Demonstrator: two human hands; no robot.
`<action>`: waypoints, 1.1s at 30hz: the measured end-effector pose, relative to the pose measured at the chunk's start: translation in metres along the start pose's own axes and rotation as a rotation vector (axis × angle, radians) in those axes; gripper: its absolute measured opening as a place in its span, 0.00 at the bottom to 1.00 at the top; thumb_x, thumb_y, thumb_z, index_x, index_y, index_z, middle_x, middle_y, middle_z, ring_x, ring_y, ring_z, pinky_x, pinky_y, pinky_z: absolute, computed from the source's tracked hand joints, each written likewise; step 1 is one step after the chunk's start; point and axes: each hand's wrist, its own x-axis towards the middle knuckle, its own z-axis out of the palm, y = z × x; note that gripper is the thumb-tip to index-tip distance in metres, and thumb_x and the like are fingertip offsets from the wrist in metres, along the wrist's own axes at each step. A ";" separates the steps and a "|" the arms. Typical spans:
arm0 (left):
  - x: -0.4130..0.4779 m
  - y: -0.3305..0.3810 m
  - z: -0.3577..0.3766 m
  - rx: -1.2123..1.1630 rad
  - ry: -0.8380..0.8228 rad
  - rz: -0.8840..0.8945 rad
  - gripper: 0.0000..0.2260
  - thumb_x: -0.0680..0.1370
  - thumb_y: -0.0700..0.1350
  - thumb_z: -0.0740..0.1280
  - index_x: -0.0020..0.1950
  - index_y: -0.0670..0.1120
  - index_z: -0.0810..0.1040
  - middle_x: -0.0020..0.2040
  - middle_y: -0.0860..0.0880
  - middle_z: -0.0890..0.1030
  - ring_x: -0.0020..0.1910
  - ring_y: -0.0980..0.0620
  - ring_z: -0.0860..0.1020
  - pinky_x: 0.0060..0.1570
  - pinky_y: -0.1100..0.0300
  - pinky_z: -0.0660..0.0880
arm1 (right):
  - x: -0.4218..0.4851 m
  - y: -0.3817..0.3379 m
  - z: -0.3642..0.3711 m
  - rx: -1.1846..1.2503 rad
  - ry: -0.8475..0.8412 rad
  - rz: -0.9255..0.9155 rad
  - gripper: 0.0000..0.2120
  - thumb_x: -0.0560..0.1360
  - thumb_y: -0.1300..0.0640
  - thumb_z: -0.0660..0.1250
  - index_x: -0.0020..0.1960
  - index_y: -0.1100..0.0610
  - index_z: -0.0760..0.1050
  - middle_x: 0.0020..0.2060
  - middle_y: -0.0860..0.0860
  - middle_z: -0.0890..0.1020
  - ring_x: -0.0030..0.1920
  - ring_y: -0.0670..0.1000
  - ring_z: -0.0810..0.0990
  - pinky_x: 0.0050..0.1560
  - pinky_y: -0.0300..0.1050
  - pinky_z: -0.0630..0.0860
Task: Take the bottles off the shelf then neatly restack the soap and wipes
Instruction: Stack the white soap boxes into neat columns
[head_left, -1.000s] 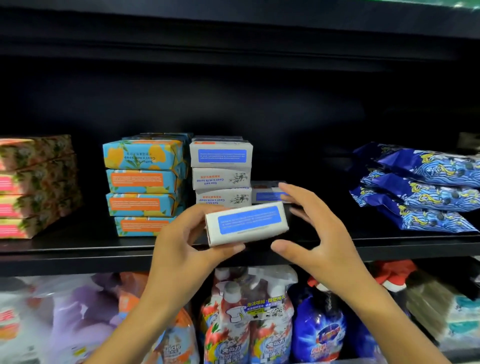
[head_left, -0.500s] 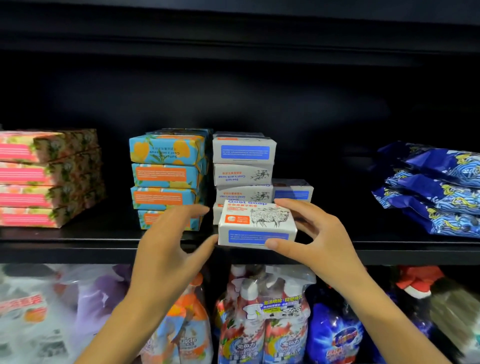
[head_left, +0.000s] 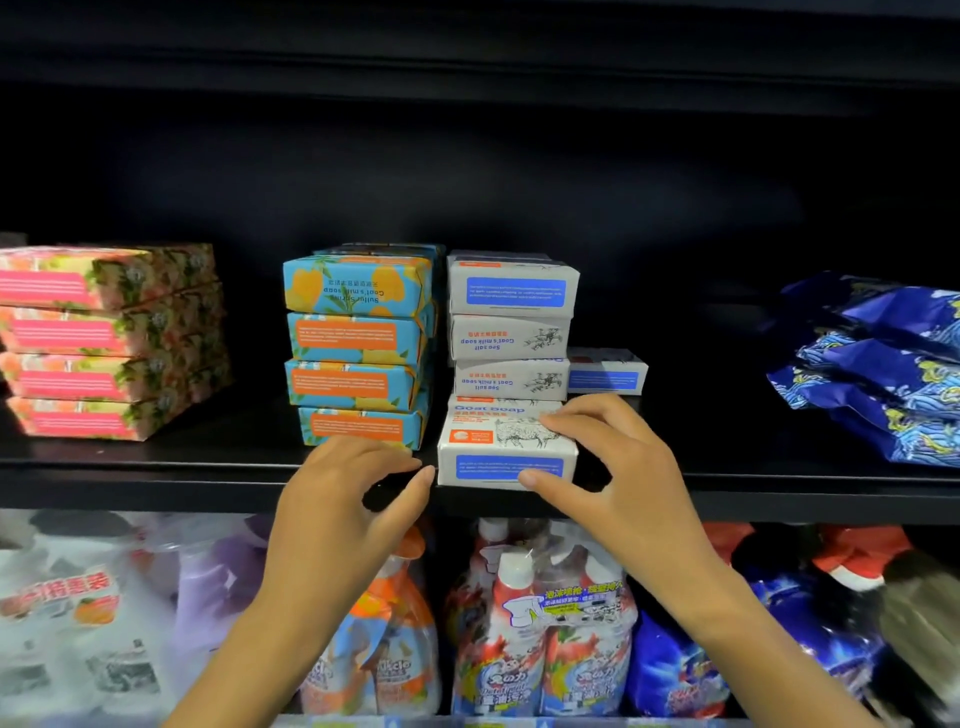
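White card with a blue panel on its front face made up the box (head_left: 506, 452); its top carried the words "Goat Soap", an orange patch and a line drawing of a sheep. It lay flat at the front edge of the shelf (head_left: 156, 473), right in front of the white stack (head_left: 511, 332) of three similar boxes (two of them with their print upside down).

The right hand (head_left: 613, 467) pinched the box, fingers curled over its top right part and the thumb pressed to the blue panel. The left hand (head_left: 348, 493) held nothing, its fingers loosely bent over the shelf lip and its thumb tip just beside the box's left end; contact could not be told.

Just left of the white stack stood a blue stack (head_left: 358, 348) of four soaps with orange labels, and farther left a pink stack (head_left: 104, 338) of four. A lone box (head_left: 605, 371) sat behind, right of the white stack. Wipes (head_left: 883, 374) in dark blue packs were piled at the far right. Bottles (head_left: 519, 623) crowded the shelf below.
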 end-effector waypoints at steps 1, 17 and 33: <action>0.000 0.000 0.000 -0.004 0.005 -0.005 0.18 0.72 0.59 0.62 0.45 0.48 0.85 0.42 0.55 0.83 0.44 0.55 0.78 0.46 0.70 0.68 | 0.000 -0.001 0.000 -0.008 0.004 -0.005 0.25 0.67 0.44 0.72 0.58 0.56 0.78 0.53 0.44 0.74 0.56 0.42 0.72 0.58 0.29 0.69; -0.003 0.003 0.003 -0.006 0.043 0.031 0.17 0.73 0.56 0.62 0.44 0.46 0.84 0.42 0.53 0.82 0.44 0.52 0.78 0.45 0.62 0.71 | 0.015 -0.001 0.010 -0.117 -0.009 0.043 0.22 0.70 0.52 0.73 0.61 0.59 0.76 0.55 0.49 0.76 0.57 0.47 0.73 0.56 0.35 0.67; 0.011 0.051 0.054 -0.061 -0.037 0.334 0.15 0.74 0.56 0.65 0.44 0.45 0.83 0.42 0.52 0.82 0.43 0.51 0.79 0.46 0.60 0.72 | 0.038 0.048 -0.034 -0.209 -0.005 0.127 0.22 0.73 0.49 0.69 0.65 0.57 0.74 0.62 0.50 0.75 0.63 0.48 0.71 0.62 0.32 0.61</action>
